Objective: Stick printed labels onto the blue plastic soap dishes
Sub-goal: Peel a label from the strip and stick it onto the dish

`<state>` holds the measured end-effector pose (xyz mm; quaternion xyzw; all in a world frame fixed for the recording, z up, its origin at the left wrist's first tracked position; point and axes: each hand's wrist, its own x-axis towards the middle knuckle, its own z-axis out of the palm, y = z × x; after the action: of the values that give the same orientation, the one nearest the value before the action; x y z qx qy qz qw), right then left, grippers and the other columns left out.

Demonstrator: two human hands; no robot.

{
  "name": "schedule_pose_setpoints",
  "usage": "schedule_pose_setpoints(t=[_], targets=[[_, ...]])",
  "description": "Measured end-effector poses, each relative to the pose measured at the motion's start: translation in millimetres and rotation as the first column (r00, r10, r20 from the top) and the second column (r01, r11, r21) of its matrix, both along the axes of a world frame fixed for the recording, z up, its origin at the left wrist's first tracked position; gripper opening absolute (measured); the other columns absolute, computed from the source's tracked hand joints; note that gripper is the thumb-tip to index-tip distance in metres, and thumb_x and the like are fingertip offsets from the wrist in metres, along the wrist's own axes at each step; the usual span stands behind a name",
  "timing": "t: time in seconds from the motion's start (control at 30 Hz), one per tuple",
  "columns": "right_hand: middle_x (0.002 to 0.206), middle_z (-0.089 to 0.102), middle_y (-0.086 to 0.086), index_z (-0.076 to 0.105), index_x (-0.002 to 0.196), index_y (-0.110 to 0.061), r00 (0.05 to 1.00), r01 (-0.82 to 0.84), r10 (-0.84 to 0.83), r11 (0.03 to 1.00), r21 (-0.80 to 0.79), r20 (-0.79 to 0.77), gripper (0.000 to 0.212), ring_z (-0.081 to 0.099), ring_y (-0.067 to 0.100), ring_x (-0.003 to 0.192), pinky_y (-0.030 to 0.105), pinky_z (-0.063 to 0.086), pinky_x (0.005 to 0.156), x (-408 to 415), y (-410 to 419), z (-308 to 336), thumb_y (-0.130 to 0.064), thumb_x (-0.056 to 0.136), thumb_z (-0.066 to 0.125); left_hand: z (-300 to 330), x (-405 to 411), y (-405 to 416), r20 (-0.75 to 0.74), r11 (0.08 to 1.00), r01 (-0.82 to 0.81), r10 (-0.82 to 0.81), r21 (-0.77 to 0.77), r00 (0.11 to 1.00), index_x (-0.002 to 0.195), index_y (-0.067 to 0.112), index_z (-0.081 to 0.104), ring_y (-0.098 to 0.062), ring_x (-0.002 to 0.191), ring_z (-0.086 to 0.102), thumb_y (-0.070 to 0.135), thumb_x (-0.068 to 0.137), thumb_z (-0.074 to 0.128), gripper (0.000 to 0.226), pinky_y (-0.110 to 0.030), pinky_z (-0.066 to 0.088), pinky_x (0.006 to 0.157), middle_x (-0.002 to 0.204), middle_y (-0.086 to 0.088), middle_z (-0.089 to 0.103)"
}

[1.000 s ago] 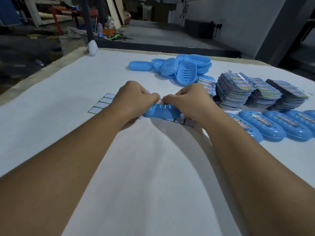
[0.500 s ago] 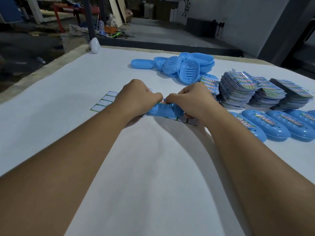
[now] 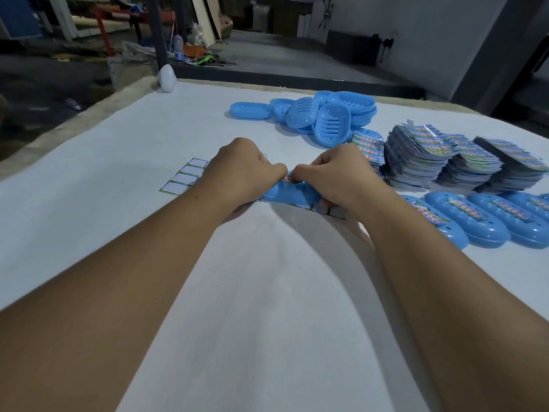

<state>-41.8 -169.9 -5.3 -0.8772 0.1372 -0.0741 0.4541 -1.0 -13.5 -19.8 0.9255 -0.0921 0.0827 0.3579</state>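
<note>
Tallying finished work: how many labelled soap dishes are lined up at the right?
4 in view: first nearest the right forearm, second, third, fourth cut by the frame's right edge. More may lie beyond it.

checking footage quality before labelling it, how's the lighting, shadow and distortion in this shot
Head view: dim, bluish light, dark background. The forearms cast soft shadows on the white table cover. Wide-angle distortion bows the table edge and stretches the forearms. The left hand and right hand hide most of the soap dish; the label stacks look soft, their print unreadable.
</note>
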Motion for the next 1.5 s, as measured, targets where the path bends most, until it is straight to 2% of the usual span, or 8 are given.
schedule_pose_setpoints(t=[0.23,0.37,0.73,0.87,0.97,1.1,1.27,1.5], targets=[[0.054,0.067,0.009,0.074,0.074,-0.008,1.0,-0.009,0.01,0.996,-0.085,0.012,0.027,0.059,0.019,0.036,0.029,0.051,0.04,-1.1,0.8,0.1,-0.034,0.075,0.082,-2.1,1.5,-2.4,0.03,0.999,-0.025,0.024,0.036,0.999,0.066,0.011,0.069,-0.02,0.065,0.062,0.043,0.073,0.07,0.033,-0.029,0.043,0.057,0.049,0.005,0.057],[0.061,0.072,0.013,0.074,0.07,-0.008,1.0,-0.005,0.008,0.99,-0.142,0.023,0.03,0.067,0.022,0.041,0.038,0.056,0.041,-1.8,1.6,0.1,-0.037,0.073,0.082,-2.5,-0.4,-3.8,0.085,0.994,-0.045,0.037,0.098,0.996,0.068,0.019,0.069,-0.016,0.072,0.063,0.046,0.076,0.069,0.028,-0.028,0.047,0.061,0.068,0.006,0.068],[0.057,0.071,0.01,0.073,0.066,-0.006,1.0,0.0,0.004,0.973,-0.233,0.015,0.044,0.072,0.027,0.056,0.046,0.063,0.054,-8.8,-1.3,2.3,-0.049,0.073,0.084,-6.6,-5.7,0.7,0.255,0.96,-0.102,0.033,0.261,0.966,0.095,0.028,0.049,-0.023,0.082,0.054,0.063,0.085,0.06,0.038,-0.033,0.037,0.067,0.086,0.006,0.054],[0.062,0.069,0.0,0.069,0.076,-0.015,0.993,0.027,0.001,0.973,-0.228,0.119,0.038,0.063,0.009,0.05,0.025,0.05,0.048,-5.8,-8.1,-4.0,-0.051,0.081,0.077,-7.6,-6.6,3.3,0.257,0.982,-0.095,0.051,0.162,0.965,0.093,0.028,0.05,-0.023,0.082,0.055,0.057,0.091,0.057,0.03,-0.033,0.038,0.066,0.076,0.009,0.048],[0.091,0.066,-0.012,0.067,0.104,-0.027,0.978,-0.032,0.074,0.978,-0.208,0.197,0.031,0.062,0.0,0.074,0.024,0.048,0.067,-6.1,-9.3,-5.2,-0.05,0.084,0.073,-2.9,-8.4,6.9,0.283,0.99,-0.111,0.083,0.084,0.955,0.095,0.027,0.051,-0.022,0.079,0.058,0.049,0.098,0.05,0.023,-0.032,0.04,0.062,0.075,0.007,0.052],[0.133,0.06,-0.009,0.052,0.142,-0.036,0.945,-0.268,0.314,0.902,-0.34,0.089,0.078,0.057,0.009,0.118,0.031,0.048,0.1,-12.6,-1.2,-11.3,-0.054,0.07,0.077,2.1,-10.8,13.4,0.33,0.994,-0.1,0.082,0.039,0.941,0.099,0.023,0.052,-0.023,0.075,0.057,0.042,0.101,0.049,0.019,-0.032,0.038,0.061,0.081,0.0,0.061],[0.13,0.064,-0.005,0.05,0.143,-0.032,0.948,-0.261,0.311,0.878,-0.401,0.063,0.083,0.061,0.014,0.117,0.037,0.05,0.104,-20.3,3.5,-13.3,-0.055,0.07,0.082,0.9,-10.6,17.3,0.339,0.997,-0.073,0.068,0.004,0.938,0.096,0.024,0.053,-0.022,0.071,0.055,0.041,0.098,0.054,0.018,-0.032,0.037,0.059,0.071,0.004,0.056],[0.137,0.053,0.002,0.048,0.142,-0.038,0.987,-0.012,0.107,0.794,-0.608,0.121,0.073,0.047,0.03,0.127,0.045,0.04,0.105,-46.3,-0.8,-8.6,-0.073,0.079,0.059,0.5,-10.7,20.9,0.314,0.997,-0.062,0.074,-0.047,0.947,0.095,0.026,0.057,-0.027,0.078,0.058,0.043,0.093,0.059,0.017,-0.035,0.04,0.067,0.073,0.004,0.061]])
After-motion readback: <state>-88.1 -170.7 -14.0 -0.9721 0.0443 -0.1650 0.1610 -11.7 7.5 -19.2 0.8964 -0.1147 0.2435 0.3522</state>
